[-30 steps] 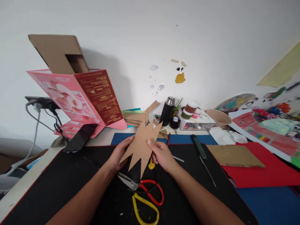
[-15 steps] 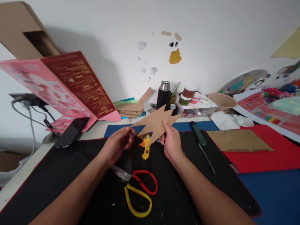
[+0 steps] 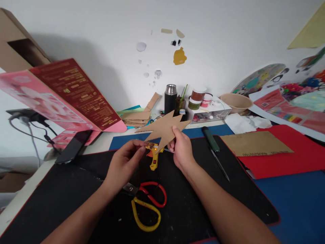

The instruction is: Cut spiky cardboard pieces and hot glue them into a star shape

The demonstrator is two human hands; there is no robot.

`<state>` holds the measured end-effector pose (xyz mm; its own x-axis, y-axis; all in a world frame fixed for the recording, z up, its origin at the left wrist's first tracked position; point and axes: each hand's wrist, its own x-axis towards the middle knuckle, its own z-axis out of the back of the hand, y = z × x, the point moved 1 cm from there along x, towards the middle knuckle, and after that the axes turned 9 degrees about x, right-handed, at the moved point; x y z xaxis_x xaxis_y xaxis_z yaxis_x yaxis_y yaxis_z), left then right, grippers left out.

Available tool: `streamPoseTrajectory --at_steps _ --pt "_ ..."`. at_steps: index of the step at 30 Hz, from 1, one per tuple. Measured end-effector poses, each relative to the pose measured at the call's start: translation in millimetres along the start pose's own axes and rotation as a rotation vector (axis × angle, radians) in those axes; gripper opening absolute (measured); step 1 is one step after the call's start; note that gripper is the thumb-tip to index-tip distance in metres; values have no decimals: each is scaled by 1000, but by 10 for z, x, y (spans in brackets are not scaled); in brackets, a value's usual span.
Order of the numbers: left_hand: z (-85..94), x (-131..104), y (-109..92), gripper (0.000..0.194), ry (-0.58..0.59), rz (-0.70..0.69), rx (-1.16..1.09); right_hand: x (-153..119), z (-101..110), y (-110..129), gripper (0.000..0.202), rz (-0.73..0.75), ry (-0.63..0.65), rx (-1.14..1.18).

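A spiky brown cardboard cutout (image 3: pixel 165 128) is held up over the mat, its points fanning to the left, top and bottom. My right hand (image 3: pixel 182 145) pinches it at the right, thumb on the near face. My left hand (image 3: pixel 125 161) has thumb and index finger stretched out and apart, nothing visible between them. Its index tip is beside the brownish end of a yellow glue gun (image 3: pixel 153 161), which lies partly behind the cutout; contact is unclear. Below lie scissors (image 3: pixel 146 205) with one red and one yellow handle, blades partly hidden by my left wrist.
A green-handled cutter (image 3: pixel 211 139) and a dark pointed rod lie on the black mat (image 3: pixel 193 203). A phone (image 3: pixel 73 147) and pink box (image 3: pixel 76 98) stand left. Behind are a thermos (image 3: pixel 171 100), paint jars (image 3: pixel 198 96) and cardboard scraps (image 3: pixel 135 118). Red card (image 3: pixel 304 149) lies right.
My left index finger and thumb have gone from curled together to stretched out towards the glue gun's end. The cutout stays in my right hand. The view has shifted slightly.
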<state>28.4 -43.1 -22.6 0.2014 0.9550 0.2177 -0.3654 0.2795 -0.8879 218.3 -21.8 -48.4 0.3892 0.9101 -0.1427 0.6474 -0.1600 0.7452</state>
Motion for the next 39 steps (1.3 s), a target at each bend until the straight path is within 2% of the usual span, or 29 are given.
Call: streamPoseTrajectory --at_steps 2,6,9,12,16,27,39 --pt "40 -23 -19 14 -99 -252 245 -10 -3 3 48 -36 -8 24" --pt "53 -63 -67 22 -225 -724 539 -42 -26 -2 46 -113 -5 53" --pt "42 -89 -110 34 -300 -866 666 -72 -50 -10 46 -152 -21 64" --pt "41 -110 -157 43 -336 -886 737 -105 -76 -21 47 -182 -34 62" --pt "52 -113 -198 36 -359 -884 723 -142 -99 -53 47 -212 -32 59" --pt "61 -109 -175 28 -279 -916 698 -164 -81 -169 43 -247 20 54" --pt "64 -102 -194 26 -264 -936 669 -174 -74 -163 42 -289 41 23"
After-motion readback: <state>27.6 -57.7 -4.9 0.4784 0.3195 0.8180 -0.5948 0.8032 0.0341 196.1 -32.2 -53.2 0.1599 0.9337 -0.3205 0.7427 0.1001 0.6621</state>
